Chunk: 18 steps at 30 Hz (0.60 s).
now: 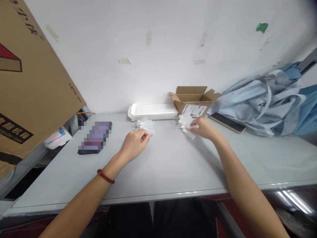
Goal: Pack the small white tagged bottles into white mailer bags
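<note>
Small white tags with thin looped strings lie in two piles on the grey table. My left hand [135,142], with a dark red beaded bracelet on the wrist, is closed at the near edge of the left pile [146,124]. Its fingers are curled down over a white tag, partly hidden beneath them. At the right pile [184,120], my right hand [203,128] pinches the edge of a white tag between thumb and forefinger. One more tag [188,133] sticks out toward me just below those fingertips.
Behind the piles lies a stack of flat white sleeves [155,111], beside an open cardboard box [194,104]. A blurred-screen phone [96,137] lies at left, another phone [228,122] at right. Light blue cloth bags [250,102] heap at right; a large carton [32,82] leans at left.
</note>
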{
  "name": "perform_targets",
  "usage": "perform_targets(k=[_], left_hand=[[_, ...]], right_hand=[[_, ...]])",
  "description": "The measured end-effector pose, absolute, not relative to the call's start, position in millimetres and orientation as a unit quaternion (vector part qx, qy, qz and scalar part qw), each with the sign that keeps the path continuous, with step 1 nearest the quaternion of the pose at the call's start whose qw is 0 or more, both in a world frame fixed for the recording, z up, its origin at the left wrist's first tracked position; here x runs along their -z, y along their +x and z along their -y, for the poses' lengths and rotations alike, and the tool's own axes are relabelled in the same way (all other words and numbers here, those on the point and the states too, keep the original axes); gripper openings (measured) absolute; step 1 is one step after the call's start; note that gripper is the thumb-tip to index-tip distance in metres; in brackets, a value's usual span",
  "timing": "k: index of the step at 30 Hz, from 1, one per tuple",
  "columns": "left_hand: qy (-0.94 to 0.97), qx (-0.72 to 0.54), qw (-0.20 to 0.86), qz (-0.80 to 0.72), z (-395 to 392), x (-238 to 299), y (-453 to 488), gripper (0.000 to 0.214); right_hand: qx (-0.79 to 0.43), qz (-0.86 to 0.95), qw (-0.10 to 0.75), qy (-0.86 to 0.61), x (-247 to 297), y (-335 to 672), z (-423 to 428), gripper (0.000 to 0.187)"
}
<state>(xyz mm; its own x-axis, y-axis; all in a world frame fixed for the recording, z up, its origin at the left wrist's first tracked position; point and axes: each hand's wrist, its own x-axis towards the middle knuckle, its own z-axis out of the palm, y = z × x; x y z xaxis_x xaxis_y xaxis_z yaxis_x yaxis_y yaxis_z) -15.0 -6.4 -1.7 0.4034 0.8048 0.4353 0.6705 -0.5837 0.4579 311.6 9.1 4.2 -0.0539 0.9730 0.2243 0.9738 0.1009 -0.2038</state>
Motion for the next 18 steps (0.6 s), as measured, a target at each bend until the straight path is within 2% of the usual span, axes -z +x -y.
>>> perform_targets(k=[3, 6, 10, 15, 18], left_hand=[[0.83, -0.325, 0.112, -0.439, 8, 1, -13, 0.022], [0.814, -0.345, 0.162, -0.439, 11, -2, -10, 0.022], [0.772, -0.368, 0.249, -0.455, 16, -6, -6, 0.025], [0.731, -0.37, 0.34, -0.462, 16, -8, -5, 0.038], [0.718, -0.361, 0.379, -0.459, 15, -9, -4, 0.037]], right_hand=[[-0.026, 0.729, 0.236, -0.642, -15, 298, -2, 0.017], [-0.095, 0.733, 0.304, -0.601, -23, 275, 9, 0.019], [-0.185, 0.769, 0.298, -0.534, -25, 244, 21, 0.018], [-0.217, 0.805, 0.265, -0.484, -19, 219, 30, 0.018], [-0.224, 0.811, 0.26, -0.475, -19, 212, 33, 0.018]])
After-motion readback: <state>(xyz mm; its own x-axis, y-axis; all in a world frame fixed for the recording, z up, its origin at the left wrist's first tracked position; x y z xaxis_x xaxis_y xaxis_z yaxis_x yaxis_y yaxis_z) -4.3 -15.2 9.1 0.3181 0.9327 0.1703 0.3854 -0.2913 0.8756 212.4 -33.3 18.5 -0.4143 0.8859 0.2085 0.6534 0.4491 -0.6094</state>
